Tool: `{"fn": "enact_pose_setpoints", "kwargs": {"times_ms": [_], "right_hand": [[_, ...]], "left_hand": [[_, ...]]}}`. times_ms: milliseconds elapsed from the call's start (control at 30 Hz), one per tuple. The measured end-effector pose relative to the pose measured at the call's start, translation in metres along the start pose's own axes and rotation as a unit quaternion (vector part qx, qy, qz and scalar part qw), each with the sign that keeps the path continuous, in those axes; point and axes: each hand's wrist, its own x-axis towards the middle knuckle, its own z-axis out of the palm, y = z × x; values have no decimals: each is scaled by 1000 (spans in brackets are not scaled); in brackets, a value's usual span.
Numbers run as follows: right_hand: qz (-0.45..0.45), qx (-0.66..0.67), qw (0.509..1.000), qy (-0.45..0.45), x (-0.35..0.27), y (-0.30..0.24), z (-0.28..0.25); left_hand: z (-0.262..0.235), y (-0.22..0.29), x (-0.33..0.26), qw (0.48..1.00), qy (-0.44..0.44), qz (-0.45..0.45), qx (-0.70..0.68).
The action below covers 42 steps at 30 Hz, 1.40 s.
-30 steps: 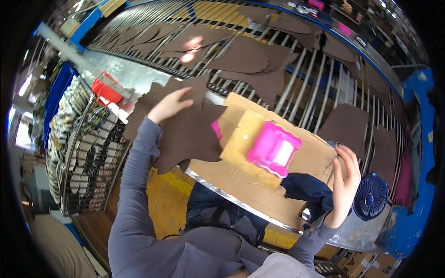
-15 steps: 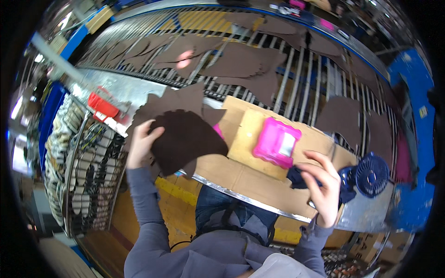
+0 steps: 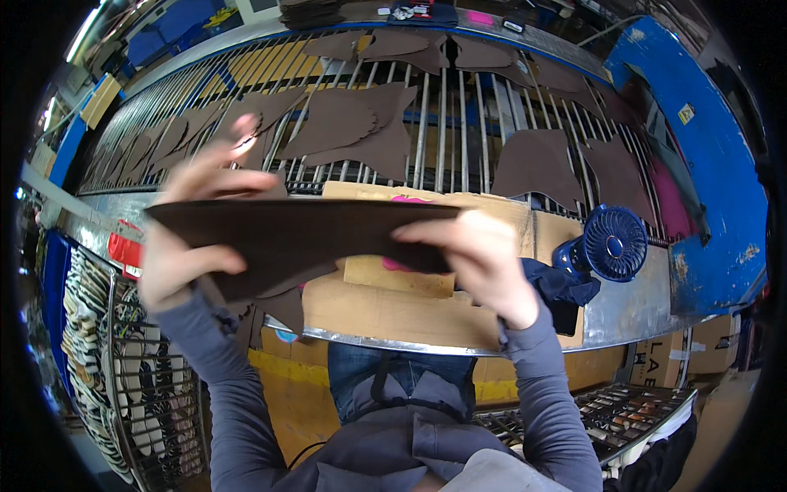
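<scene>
A dark brown cut piece of leather-like sheet [image 3: 311, 234] is stretched sideways in front of me, seen nearly edge-on. My left hand [image 3: 184, 230] grips its left end, thumb on the near face and fingers behind the upper edge, slightly blurred. At the other end, my right hand [image 3: 484, 258] pinches the piece between thumb and fingers. Behind it, mostly hidden, a bright pink block-like thing [image 3: 398, 265] lies on a yellowish board [image 3: 373, 275]. More brown pieces [image 3: 283, 312] hang over the table edge below my left hand.
Cardboard [image 3: 410, 316] covers the metal-edged table. A dark blue fan [image 3: 613, 243] and dark cloth [image 3: 561, 283] are at right. Brown cut pieces [image 3: 344, 123] lie on the roller conveyor beyond. A red tool [image 3: 125, 248] and a loaded rack [image 3: 152, 369] stand left.
My right hand has come left from beside the dark cloth and taken hold of the brown piece's right end. The piece has been lifted and turned edge-on. My view has shifted right.
</scene>
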Motion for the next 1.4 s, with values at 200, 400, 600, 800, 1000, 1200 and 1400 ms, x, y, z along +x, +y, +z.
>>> {"fn": "enact_pose_setpoints", "kwargs": {"times_ms": [200, 400, 600, 800, 1000, 1200, 1400], "right_hand": [[60, -22, 996, -61, 3, 30, -20], [42, -24, 997, -59, 0, 52, 2], [64, -30, 990, -121, 1, 58, 9], [38, -17, 993, -109, -2, 61, 13], [46, -41, 992, -113, -10, 57, 3], [49, -67, 989, -120, -25, 55, -8], [59, -84, 990, -93, -53, 62, -23]], "left_hand": [[32, -85, 11, 992, 97, 12, 75], [21, -88, 14, 987, 101, -9, 123], [7, -101, 4, 983, 98, -42, 151], [14, -111, -1, 988, 100, -50, 110], [23, -117, 3, 990, 84, -30, 104], [37, -116, 13, 994, 66, -20, 87], [57, -124, 22, 995, 1, -35, 89]]}}
